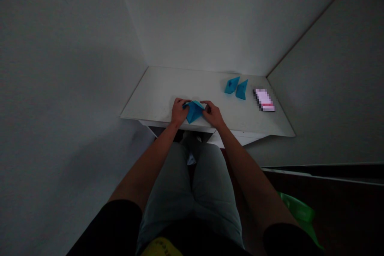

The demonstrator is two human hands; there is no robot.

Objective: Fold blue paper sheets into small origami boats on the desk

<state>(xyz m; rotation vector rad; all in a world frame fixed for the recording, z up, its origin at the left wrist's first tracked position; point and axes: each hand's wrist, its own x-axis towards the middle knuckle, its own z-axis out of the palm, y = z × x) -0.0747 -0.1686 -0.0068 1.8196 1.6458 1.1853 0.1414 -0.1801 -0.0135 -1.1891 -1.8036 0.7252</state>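
A partly folded blue paper (195, 112) is held between my two hands near the front edge of the white table (165, 84). My left hand (179, 112) pinches the paper's left side, fingers along its upper edge. On the right side, my right hand (213, 114) grips the paper between thumb and fingers. Two folded blue paper pieces, one (232, 85) and another (241, 89) close beside it, lie toward the back right of the table.
A phone (264, 100) with a blurred, lit screen lies at the table's right. Walls (204, 20) rise behind the table and at both sides. A green plastic object (297, 208) stands on the floor at lower right.
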